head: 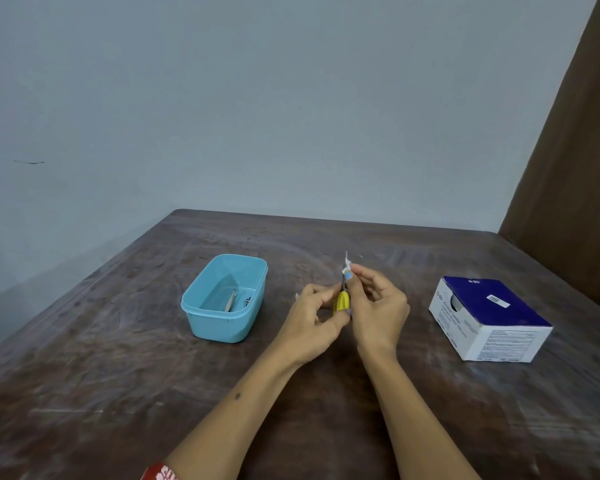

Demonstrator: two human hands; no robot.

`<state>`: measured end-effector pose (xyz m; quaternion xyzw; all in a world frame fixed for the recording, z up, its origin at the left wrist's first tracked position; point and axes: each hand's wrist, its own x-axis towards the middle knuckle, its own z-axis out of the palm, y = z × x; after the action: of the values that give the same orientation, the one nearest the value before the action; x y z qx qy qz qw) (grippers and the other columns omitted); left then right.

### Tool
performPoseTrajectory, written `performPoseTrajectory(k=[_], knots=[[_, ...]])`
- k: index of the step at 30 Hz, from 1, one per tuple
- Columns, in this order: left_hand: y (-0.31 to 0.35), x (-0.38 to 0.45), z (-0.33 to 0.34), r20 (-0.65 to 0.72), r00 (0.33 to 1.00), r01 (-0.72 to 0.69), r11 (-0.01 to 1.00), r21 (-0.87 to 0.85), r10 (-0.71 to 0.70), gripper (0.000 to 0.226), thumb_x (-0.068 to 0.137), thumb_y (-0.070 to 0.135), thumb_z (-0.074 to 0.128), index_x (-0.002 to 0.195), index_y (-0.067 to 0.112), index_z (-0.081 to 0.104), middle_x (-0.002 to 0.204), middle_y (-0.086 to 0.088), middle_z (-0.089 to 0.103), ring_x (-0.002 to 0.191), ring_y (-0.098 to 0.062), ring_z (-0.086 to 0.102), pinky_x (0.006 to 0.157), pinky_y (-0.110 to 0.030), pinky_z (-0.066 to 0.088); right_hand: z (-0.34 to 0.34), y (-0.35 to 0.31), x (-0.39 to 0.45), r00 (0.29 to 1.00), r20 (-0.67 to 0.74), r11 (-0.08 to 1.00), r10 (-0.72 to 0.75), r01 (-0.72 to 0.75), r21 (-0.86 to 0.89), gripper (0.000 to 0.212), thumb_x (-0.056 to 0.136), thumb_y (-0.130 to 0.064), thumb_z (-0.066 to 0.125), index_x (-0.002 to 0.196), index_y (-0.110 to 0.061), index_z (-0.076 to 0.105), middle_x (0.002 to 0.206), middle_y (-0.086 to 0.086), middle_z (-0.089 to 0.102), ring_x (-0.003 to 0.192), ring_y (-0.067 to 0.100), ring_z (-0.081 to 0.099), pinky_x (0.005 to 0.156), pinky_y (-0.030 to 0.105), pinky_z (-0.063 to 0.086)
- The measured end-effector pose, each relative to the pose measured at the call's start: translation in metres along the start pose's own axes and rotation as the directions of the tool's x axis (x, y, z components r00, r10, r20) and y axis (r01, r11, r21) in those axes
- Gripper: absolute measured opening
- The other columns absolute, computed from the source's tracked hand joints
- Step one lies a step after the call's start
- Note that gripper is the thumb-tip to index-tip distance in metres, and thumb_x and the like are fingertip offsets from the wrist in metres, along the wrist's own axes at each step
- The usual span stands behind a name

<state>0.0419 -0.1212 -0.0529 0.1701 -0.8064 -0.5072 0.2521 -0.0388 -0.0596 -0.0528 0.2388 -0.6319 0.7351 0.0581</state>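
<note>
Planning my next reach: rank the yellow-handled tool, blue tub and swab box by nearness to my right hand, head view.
1. yellow-handled tool: at the right hand, centre.
2. swab box: on its right.
3. blue tub: far left, beyond the left hand.

Scuffed wooden table (118, 375); smooth plastic tub (219, 327).

A plain, pale blue-grey wall (257, 98) fills the upper half, with a short dark mark (28, 162) far to the left. Against it stands a dark brown wooden worktop (118, 393), scuffed and streaked with pale wear (its far corners rounded). At the right edge rises a flat brown panel (575, 150), either curtain or door. The light is soft and even.
</note>
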Motion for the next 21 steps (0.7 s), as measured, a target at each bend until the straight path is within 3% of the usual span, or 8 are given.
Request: performPoseTrajectory(k=[4,7,10,12,14,18,21], knots=[[0.0019,0.0001,0.001,0.012,0.999,0.031,0.996,-0.079,-0.03,0.039,0.093,0.013,0.052,0.132,0.019,0.051,0.122,-0.005,0.053,0.116,-0.013,0.052,0.105,-0.031,0.042,0.0017,0.0031,-0.0003,0.996,0.081,0.997,-0.04,0.045,-0.056,0.022,0.084,-0.006,0.066,0.093,-0.025,0.073,0.085,-0.01,0.072,0.072,-0.001,0.068,0.067,0.017,0.055],[0.0037,-0.0003,0.0009,-0.015,0.996,0.074,0.947,-0.313,-0.083,0.032,0.097,0.005,0.041,0.126,0.008,0.055,0.119,-0.014,0.063,0.115,-0.023,0.058,0.103,-0.041,0.044,0.0018,0.0032,-0.0027,0.982,0.138,0.971,-0.133,0.157,-0.18,0.024,0.084,0.001,0.063,0.095,-0.018,0.074,0.088,-0.009,0.069,0.082,0.004,0.066,0.075,0.023,0.056],[0.002,0.0027,0.0001,-0.082,0.985,0.093,0.878,-0.47,-0.149,0.03,0.098,0.0,0.037,0.118,0.0,0.059,0.115,-0.024,0.063,0.11,-0.029,0.06,0.1,-0.041,0.047,0.0021,0.0034,-0.0042,0.949,0.209,0.907,-0.235,0.292,-0.305,0.022,0.082,0.002,0.063,0.095,-0.013,0.074,0.091,-0.002,0.069,0.087,0.014,0.063,0.078,0.028,0.053],[0.0009,0.0044,0.0002,-0.116,0.977,0.093,0.841,-0.533,-0.181,0.029,0.097,-0.002,0.037,0.114,-0.001,0.06,0.112,-0.026,0.063,0.101,-0.027,0.062,0.093,-0.037,0.05,0.0027,0.0036,-0.0055,0.933,0.236,0.856,-0.272,0.347,-0.384,0.02,0.081,0.001,0.064,0.093,-0.012,0.074,0.09,0.002,0.068,0.089,0.019,0.058,0.077,0.021,0.043],[0.0003,0.0051,0.0003,-0.128,0.972,0.096,0.824,-0.559,-0.199,0.029,0.096,-0.003,0.038,0.112,0.002,0.062,0.108,-0.022,0.064,0.097,-0.023,0.062,0.089,-0.033,0.052,0.0032,0.0026,-0.0067,0.929,0.231,0.832,-0.288,0.363,-0.421,0.019,0.08,-0.001,0.065,0.091,-0.013,0.075,0.086,0.002,0.066,0.088,0.02,0.055,0.075,0.02,0.039],[0.0008,0.0051,-0.0009,-0.082,0.972,0.144,0.831,-0.538,-0.221,0.03,0.096,-0.003,0.04,0.114,0.005,0.062,0.113,-0.019,0.065,0.105,-0.026,0.062,0.096,-0.04,0.05,0.0016,0.0007,-0.0068,0.919,0.155,0.804,-0.363,0.393,-0.446,0.024,0.078,0.003,0.066,0.093,-0.014,0.075,0.083,0.005,0.066,0.084,0.024,0.056,0.074,0.037,0.047],[0.0019,0.0046,-0.0014,-0.038,0.976,0.171,0.865,-0.472,-0.214,0.03,0.094,-0.003,0.044,0.11,0.012,0.064,0.109,-0.012,0.069,0.105,-0.022,0.064,0.096,-0.038,0.05,0.0004,0.0016,-0.0062,0.919,0.11,0.806,-0.378,0.385,-0.449,0.026,0.078,0.005,0.066,0.092,-0.014,0.075,0.086,0.004,0.07,0.085,0.025,0.058,0.077,0.031,0.039]])
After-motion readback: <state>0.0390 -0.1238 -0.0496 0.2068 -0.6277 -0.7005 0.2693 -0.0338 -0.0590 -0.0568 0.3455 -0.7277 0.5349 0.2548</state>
